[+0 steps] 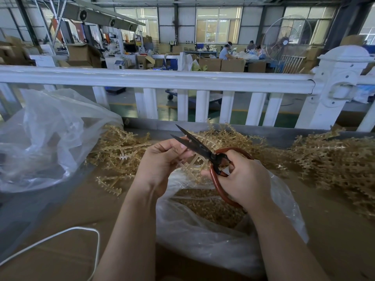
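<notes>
The sprue (190, 169), a tan plastic branch studded with small pegs, hangs between the two hands above the table. Its tip pokes up into the open V of the scissors (195, 145). The left hand (160, 159) is nearer to it and pinches it between thumb and fingertips right at the blades. The right hand (243, 179) grips the red loops of the scissors from the other side. The blades point up and to the left, away from the person. They cross the sprue, which seems to run from below the hands upward, so the cut looks set to fall just beyond the left fingertips.

Straight below, a clear bag (203, 230) holds loose tan bits. Heaps of uncut sprues (121, 151) lie behind the hands and off to the right. A bigger plastic sack (50, 138) slumps at the left, and a white cord (97, 240) loops over the cardboard top (60, 209). A white railing (162, 78) closes off the bench.

No brand, label or writing can be read on any of these things.
</notes>
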`<state>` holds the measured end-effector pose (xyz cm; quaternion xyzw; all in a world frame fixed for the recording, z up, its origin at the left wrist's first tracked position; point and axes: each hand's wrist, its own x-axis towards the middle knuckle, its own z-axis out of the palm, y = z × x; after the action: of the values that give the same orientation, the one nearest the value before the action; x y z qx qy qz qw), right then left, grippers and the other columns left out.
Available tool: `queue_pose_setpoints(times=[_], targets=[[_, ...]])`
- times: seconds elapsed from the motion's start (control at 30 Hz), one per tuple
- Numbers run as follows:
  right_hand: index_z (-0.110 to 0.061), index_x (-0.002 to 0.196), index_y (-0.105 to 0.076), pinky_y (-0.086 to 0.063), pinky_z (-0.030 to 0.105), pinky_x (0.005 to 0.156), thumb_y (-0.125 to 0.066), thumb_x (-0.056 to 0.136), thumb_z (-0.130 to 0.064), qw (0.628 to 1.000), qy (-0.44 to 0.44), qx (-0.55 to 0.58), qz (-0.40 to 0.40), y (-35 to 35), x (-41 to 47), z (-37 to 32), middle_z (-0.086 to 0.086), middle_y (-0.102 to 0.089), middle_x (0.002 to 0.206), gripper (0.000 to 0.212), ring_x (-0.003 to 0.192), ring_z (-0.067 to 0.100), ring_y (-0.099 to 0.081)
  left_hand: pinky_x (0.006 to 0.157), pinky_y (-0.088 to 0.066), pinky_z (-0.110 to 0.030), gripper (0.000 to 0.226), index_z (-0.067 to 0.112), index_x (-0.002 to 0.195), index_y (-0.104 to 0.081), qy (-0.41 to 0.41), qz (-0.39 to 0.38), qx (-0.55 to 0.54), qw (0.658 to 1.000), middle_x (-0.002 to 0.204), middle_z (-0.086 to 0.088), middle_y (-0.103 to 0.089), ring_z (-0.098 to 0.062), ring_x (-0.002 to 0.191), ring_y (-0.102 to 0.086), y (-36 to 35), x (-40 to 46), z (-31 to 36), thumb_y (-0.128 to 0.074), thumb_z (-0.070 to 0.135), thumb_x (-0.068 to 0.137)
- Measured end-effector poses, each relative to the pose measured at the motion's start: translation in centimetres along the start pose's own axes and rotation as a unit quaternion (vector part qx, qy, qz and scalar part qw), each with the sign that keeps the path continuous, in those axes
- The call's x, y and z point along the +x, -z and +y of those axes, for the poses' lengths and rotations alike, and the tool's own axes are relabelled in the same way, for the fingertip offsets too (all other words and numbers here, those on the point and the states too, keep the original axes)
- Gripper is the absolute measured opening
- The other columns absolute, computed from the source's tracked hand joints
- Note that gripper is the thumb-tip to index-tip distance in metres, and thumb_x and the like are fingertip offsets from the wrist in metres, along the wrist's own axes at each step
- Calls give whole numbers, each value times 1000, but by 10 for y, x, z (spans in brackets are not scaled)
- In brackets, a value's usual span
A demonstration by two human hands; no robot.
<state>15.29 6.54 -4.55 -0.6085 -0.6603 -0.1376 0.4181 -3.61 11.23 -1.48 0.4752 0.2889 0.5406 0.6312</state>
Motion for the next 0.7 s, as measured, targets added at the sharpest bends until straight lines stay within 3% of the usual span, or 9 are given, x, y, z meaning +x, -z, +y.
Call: queue_pose_setpoints(times=[0.13, 0.23, 0.37, 0.47, 0.7], targets=[[-29, 83, -69, -28, 10, 49, -46, 76, -88, 1000, 6, 11, 7, -1, 0, 2, -24, -48, 57, 64, 48, -2, -47, 85, -55, -26, 13, 3, 84, -69, -2, 8, 5, 1000, 84, -6, -74, -12, 74, -69, -1, 0, 0, -69, 13, 75], [-29, 84, -69, -37, 12, 51, -42, 76, -90, 1000, 6, 16, 4, -1, 0, 2, -21, -59, 61, 67, 52, -1, -53, 79, -55, -22, 10, 6, 82, -70, -10, 5, 18, 1000, 81, -4, -74, -10, 74, -69, 0, 0, 0, -69, 14, 76], [-28, 84, -69, -32, 5, 49, -47, 75, -87, 999, 0, 33, -1, -1, 0, 0, -23, -57, 64, 63, 52, -2, -51, 69, -54, -17, 12, 7, 83, -71, -18, 6, 23, 1000, 80, -3, -75, -8, 71, -69, -1, -2, 2, -70, 15, 75], [-26, 85, -70, -38, 8, 48, -48, 75, -86, 999, 4, 39, -6, -1, -1, 2, -19, -65, 68, 64, 54, 1, -57, 67, -53, -16, 5, 16, 73, -75, -21, 10, 35, 999, 78, -1, -75, -7, 70, -69, -3, -3, 4, -70, 16, 75], [-26, 90, -72, -45, 11, 52, -48, 74, -86, 999, -4, 31, -17, -2, -1, 1, -17, -69, 72, 67, 58, 1, -60, 83, -52, -31, 14, 19, 71, -77, -34, 28, 62, 997, 79, -2, -75, -12, 73, -71, -3, -2, 4, -70, 11, 81]])
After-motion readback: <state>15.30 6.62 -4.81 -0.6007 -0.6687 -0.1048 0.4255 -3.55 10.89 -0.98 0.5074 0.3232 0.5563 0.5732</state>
